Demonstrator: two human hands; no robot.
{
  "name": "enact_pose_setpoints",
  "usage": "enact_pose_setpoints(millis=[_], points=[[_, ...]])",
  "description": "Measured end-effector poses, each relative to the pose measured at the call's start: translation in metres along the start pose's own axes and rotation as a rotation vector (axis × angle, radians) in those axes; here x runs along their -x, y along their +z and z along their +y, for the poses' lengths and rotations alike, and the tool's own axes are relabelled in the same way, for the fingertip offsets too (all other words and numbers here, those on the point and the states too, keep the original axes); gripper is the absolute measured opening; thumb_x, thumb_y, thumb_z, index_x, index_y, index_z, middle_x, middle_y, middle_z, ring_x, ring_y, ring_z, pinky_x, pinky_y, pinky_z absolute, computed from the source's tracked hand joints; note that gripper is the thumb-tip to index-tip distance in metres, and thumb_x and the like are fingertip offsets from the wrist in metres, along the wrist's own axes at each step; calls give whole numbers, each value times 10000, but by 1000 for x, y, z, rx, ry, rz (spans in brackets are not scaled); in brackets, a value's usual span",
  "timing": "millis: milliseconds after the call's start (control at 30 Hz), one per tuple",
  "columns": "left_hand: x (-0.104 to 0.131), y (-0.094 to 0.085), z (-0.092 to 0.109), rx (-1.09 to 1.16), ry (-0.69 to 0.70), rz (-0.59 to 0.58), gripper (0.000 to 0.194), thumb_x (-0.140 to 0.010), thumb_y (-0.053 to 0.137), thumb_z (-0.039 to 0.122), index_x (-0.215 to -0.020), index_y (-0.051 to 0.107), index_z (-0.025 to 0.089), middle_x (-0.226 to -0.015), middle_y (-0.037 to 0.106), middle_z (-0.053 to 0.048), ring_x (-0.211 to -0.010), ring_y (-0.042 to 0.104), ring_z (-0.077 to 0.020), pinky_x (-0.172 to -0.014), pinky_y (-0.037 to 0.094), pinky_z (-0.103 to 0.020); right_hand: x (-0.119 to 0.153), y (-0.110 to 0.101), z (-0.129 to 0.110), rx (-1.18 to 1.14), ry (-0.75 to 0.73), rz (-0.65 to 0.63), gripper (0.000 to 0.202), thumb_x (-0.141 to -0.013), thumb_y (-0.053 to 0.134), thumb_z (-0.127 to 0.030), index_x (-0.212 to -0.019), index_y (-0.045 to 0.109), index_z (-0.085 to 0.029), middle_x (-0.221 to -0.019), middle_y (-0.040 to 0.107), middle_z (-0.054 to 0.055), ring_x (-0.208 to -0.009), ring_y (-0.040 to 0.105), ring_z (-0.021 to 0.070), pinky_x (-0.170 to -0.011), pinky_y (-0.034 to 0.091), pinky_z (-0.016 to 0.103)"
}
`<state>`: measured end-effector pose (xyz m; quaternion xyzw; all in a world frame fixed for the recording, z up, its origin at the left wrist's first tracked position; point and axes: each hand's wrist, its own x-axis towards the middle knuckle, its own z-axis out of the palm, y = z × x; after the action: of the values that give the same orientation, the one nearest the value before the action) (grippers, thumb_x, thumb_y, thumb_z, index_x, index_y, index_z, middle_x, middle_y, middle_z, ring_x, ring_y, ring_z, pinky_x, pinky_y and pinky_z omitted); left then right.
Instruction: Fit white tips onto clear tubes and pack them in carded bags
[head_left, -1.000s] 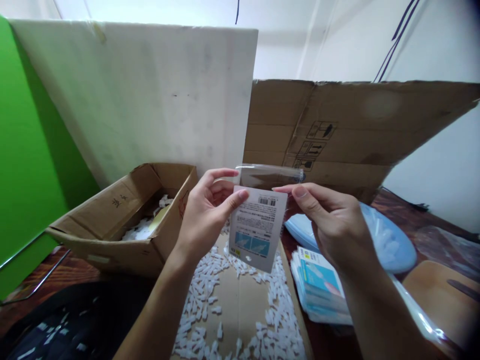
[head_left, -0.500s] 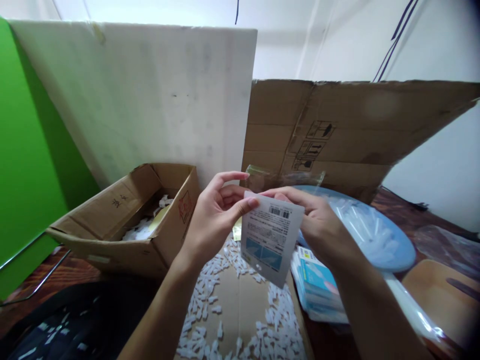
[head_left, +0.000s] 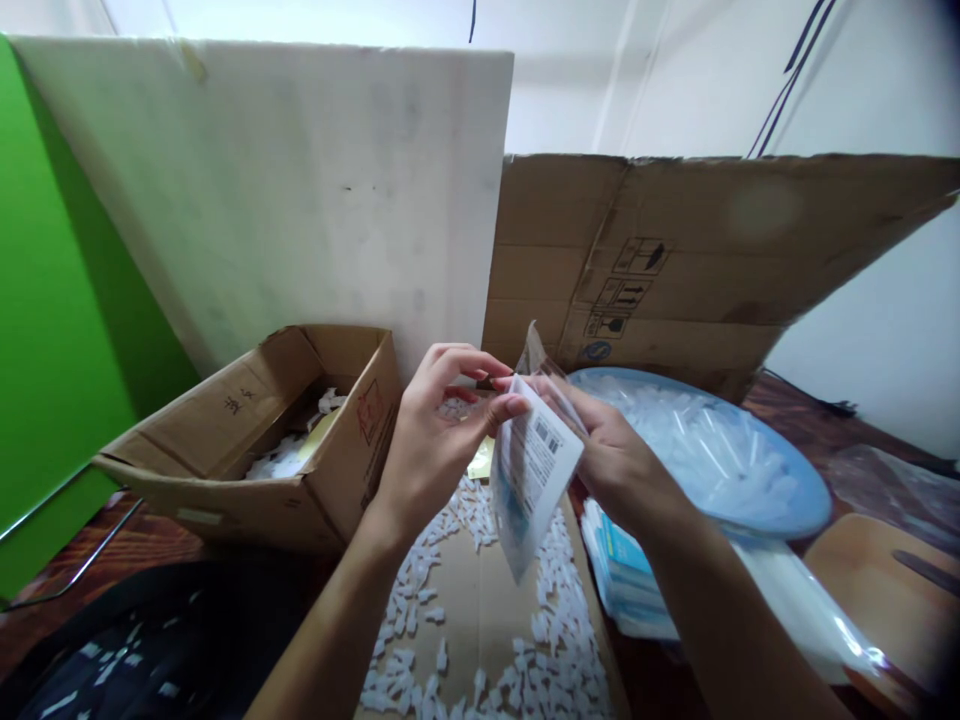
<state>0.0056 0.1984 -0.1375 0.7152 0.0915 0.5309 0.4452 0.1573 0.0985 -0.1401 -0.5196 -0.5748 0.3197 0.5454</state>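
Observation:
A white printed card (head_left: pixel 546 440) with barcodes and small text is held up in front of me, tilted with its right side towards me. Clear plastic film, which looks like a bag (head_left: pixel 534 350), surrounds it and sticks up above its top edge. My left hand (head_left: pixel 439 430) pinches the upper left edge between thumb and fingers. From the right, my right hand (head_left: pixel 619 450) grips the card and film, its fingertips partly hidden behind them. Below lie many small white plastic pieces (head_left: pixel 555 660), spread over a cardboard sheet (head_left: pixel 472 600).
At left stands an open cardboard box (head_left: pixel 330 510) with white pieces inside. A stack of blue-and-white packets (head_left: pixel 626 590) lies right of the sheet. Behind it is a blue tray (head_left: pixel 817 500) of clear plastic items, near a tan stool seat (head_left: pixel 862 570). A large carton (head_left: pixel 712 250) stands behind.
The card has turned from facing me to a steeper angle. The clear film above it has folded together and now stands up near my fingertips. My right hand has shifted slightly left.

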Motion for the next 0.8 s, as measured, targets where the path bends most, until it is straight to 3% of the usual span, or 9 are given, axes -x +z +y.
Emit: enact_pose_setpoints(millis=[100, 200, 367, 433, 533, 600, 800], points=[[1, 0, 2, -32, 59, -46, 118, -885, 767, 342, -958, 749, 251, -1088, 617, -37, -918, 652, -156, -773, 579, -290, -1, 2, 1, -78, 17, 9, 330, -976, 615, -546, -1114, 674, -252, -624, 625, -41, -369, 444, 67, -330, 343, 202], [4, 0, 4, 30, 26, -123, 178, -936, 702, 386, -1043, 759, 256, -1087, 680, -47, -896, 673, -152, -784, 575, -286, -3, 3, 1, -165, -25, 57, 323, -950, 661, -538, -959, 634, -217, -758, 693, -14, -386, 452, 47, -316, 321, 186], [9, 1, 5, 206, -98, -222, 555, -954, 497, 680, -1231, 719, 253, -1112, 767, -80, -932, 711, -201, -820, 597, -325, -3, 0, 4, -176, -84, 182, 337, -919, 706, -527, -878, 601, -209, -629, 588, -62, -394, 465, 63, -342, 384, 187], [10, 0, 5, 233, -110, -254, 640, -889, 548, 742, -1284, 691, 260, -1104, 770, -80, -935, 709, -216, -811, 599, -332, -3, -2, 4, -172, -99, 213, 346, -911, 716, -527, -862, 588, -209, -622, 579, -64, -399, 479, 69, -348, 397, 192], [10, 0, 6, 205, -127, -250, 531, -846, 747, 575, -1287, 671, 290, -1128, 761, -53, -918, 704, -185, -778, 590, -282, -3, -3, 4, -171, -107, 219, 352, -904, 729, -522, -853, 579, -209, -602, 572, -70, -392, 482, 66, -345, 386, 187], [9, 1, 5, 225, -148, -225, 401, -873, 764, 450, -1233, 681, 296, -1124, 760, -35, -874, 706, -154, -743, 586, -249, -3, -3, 2, -177, -114, 207, 342, -909, 726, -517, -862, 583, -210, -601, 587, -70, -387, 483, 61, -342, 380, 181], [7, 2, 0, 354, -213, -112, 212, -874, 759, 387, -1056, 716, 288, -930, 721, 2, -742, 651, -119, -618, 542, -201, -1, -4, -3, -220, -176, 162, 290, -907, 744, -478, -1065, 665, -248, -682, 649, -65, -428, 543, 74, -374, 454, 192]])
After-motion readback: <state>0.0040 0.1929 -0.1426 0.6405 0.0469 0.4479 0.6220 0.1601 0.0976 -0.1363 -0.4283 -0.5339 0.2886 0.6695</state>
